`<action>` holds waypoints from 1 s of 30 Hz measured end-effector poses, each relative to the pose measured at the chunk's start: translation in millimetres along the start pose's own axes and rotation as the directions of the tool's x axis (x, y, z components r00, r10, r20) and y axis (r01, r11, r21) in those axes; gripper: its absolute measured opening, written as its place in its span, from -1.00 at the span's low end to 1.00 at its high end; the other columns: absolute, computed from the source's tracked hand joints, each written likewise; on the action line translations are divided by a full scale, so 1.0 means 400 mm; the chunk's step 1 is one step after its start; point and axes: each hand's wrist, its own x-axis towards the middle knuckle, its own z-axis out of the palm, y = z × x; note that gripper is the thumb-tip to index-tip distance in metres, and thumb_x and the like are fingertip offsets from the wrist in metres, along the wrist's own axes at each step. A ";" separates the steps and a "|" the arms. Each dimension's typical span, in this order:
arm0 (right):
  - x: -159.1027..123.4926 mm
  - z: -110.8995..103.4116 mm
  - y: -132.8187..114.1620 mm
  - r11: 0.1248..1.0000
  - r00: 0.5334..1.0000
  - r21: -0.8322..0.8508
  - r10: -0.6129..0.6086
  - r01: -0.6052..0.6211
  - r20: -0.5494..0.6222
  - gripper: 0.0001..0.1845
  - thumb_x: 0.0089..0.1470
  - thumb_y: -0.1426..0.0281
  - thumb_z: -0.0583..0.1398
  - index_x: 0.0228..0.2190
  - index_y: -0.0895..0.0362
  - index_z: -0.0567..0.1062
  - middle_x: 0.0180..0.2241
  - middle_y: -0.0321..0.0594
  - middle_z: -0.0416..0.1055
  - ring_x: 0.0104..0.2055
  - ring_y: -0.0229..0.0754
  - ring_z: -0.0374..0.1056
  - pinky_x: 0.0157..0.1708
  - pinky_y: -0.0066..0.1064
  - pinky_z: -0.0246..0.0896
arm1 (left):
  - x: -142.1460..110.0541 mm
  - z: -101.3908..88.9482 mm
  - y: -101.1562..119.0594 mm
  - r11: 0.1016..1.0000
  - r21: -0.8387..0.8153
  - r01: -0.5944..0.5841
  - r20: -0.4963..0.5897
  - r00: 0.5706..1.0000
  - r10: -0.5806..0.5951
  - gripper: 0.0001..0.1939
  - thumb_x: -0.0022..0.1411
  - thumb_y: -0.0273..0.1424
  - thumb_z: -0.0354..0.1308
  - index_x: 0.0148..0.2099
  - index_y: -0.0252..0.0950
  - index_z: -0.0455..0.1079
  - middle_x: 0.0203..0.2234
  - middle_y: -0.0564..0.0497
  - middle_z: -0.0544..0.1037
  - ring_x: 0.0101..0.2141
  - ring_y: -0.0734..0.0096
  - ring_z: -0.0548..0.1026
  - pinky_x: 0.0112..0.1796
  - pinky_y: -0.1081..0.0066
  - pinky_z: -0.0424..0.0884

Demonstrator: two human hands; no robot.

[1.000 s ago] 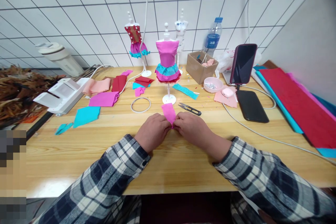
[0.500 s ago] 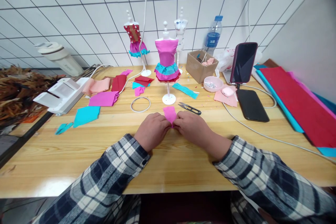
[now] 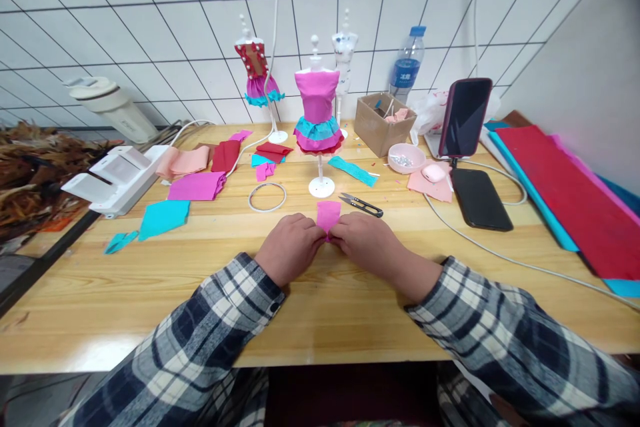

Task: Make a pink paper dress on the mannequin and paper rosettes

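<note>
A small pink piece of crepe paper (image 3: 329,215) is pinched between both my hands at the middle of the wooden table (image 3: 320,307). My left hand (image 3: 291,247) grips its left side with closed fingers. My right hand (image 3: 369,242) grips its right side, fingers closed too. Just behind stands a small white mannequin (image 3: 318,107) in a pink top with a blue, pink and red skirt. Black thread snips (image 3: 362,205) lie right of its base.
A tape ring (image 3: 269,198), pink, red and blue paper scraps (image 3: 197,185), a white machine (image 3: 116,177), two more mannequins (image 3: 255,73), a cardboard box (image 3: 385,123), a bead bowl (image 3: 405,159), a water bottle (image 3: 406,67), two phones (image 3: 479,199), cables and paper sheets (image 3: 565,200) lie around.
The pink paper piece shows shorter above my fingers and stands straighter than before. Both hands stay in the same spot. The view has tilted slightly.
</note>
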 end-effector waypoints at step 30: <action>-0.005 -0.007 -0.004 0.998 0.998 -0.030 0.056 -0.056 0.004 -0.76 0.25 0.32 0.04 -0.30 0.11 0.48 -0.34 -0.20 0.49 -0.28 -0.18 0.35 -0.42 -0.36 -0.05 | 0.003 0.003 -0.001 0.998 -0.013 -0.060 -0.046 0.997 0.059 -0.79 0.30 -0.44 0.05 -0.21 -0.25 0.54 -0.39 -0.05 0.58 -0.28 0.28 0.47 -0.21 0.28 0.35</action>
